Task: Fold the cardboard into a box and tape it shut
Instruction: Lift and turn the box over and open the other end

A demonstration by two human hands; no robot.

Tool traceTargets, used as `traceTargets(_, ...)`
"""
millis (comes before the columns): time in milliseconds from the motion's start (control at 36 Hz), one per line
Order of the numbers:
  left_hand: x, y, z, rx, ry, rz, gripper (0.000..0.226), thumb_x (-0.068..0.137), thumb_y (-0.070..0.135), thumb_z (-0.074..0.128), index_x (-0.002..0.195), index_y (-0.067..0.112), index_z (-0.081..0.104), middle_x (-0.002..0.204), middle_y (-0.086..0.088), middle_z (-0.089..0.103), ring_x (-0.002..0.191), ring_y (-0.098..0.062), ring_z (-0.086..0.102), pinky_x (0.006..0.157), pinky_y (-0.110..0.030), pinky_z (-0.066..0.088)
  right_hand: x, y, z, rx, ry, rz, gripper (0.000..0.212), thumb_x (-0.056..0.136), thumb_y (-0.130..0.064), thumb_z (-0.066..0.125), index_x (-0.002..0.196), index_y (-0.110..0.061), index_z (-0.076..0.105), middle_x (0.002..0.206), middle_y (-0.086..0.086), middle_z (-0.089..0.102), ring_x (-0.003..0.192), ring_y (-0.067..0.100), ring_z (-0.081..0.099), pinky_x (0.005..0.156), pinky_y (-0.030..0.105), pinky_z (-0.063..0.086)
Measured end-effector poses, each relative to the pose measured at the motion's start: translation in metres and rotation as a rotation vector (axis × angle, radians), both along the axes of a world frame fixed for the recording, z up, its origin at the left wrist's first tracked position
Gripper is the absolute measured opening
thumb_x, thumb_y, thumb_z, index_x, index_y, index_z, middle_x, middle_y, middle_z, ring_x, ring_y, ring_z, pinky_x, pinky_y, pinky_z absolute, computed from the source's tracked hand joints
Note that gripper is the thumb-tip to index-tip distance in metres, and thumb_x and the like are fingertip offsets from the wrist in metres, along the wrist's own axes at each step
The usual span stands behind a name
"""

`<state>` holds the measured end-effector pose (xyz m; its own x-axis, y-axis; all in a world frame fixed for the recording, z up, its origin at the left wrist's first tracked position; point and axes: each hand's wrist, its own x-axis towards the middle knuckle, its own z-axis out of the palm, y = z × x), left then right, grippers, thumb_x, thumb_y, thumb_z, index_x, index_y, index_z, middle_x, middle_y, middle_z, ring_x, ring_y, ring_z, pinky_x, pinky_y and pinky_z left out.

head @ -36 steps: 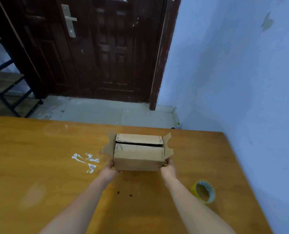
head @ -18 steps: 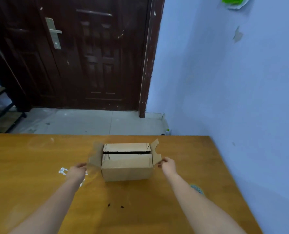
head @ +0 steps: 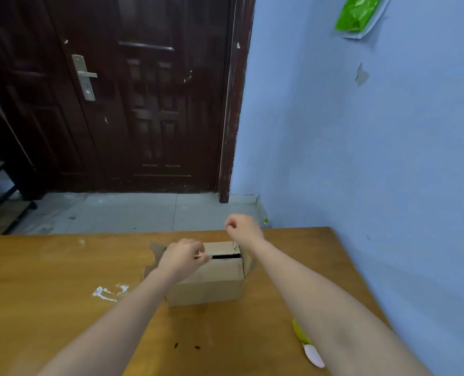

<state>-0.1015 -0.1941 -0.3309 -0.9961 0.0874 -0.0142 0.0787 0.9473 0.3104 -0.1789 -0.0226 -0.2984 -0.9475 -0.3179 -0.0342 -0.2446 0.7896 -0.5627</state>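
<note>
A yellow tape roll peeks from under the right forearm. The cardboard box sits on the desk beneath the left hand, whose curled fingers rest at its top seam; whether they pinch anything is unclear. Beyond the box, the right hand hovers, curled into an empty fist.

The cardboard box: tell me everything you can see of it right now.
The cardboard box is plain brown, standing on the wooden table. Its two long top flaps are folded in, with a dark gap between them and no tape visible. Small end flaps stick out on both sides. The left hand is over its top left part; contact is unclear. The right hand hovers above.
</note>
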Motion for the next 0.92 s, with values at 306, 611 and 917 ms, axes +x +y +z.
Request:
traceTargets(306, 0.018, 0.003, -0.038, -0.269, -0.117, -0.087, 0.078, 0.079, 0.057, 0.057, 0.140, 0.016, 0.031, 0.140, -0.001, 0.037, 0.131, -0.022, 0.030, 0.109, -0.038, 0.021, 0.028, -0.014, -0.042, 0.299, -0.121, 0.222, 0.036, 0.094, -0.018, 0.039, 0.124, -0.016, 0.059, 0.132, 0.005, 0.056, 0.120, 0.026, 0.051, 0.096, 0.038, 0.043)
traceTargets(611, 0.017, -0.001, -0.047, -0.322, -0.119, -0.066, 0.062, 0.083, 0.035, 0.062, 0.134, 0.013, 0.035, 0.136, -0.007, 0.039, 0.127, -0.028, 0.034, 0.112, -0.039, 0.021, 0.031, -0.017, -0.056, 0.318, -0.202, 0.200, 0.034, 0.091, -0.023, 0.041, 0.119, -0.018, 0.061, 0.123, 0.006, 0.062, 0.108, 0.028, 0.057, 0.085, 0.035, 0.047)
traceTargets(917, 0.036, 0.002, -0.036, -0.390, -0.004, -0.077, 0.028, 0.085, 0.009, 0.047, 0.111, 0.018, 0.048, 0.100, 0.000, 0.061, 0.096, -0.025, 0.056, 0.071, -0.033, 0.032, 0.032, -0.016, -0.026, 0.134, -0.644, 0.065, 0.037, 0.086, -0.034, 0.038, 0.072, -0.018, 0.069, 0.069, -0.003, 0.064, 0.063, 0.016, 0.057, 0.052, 0.023, 0.044)
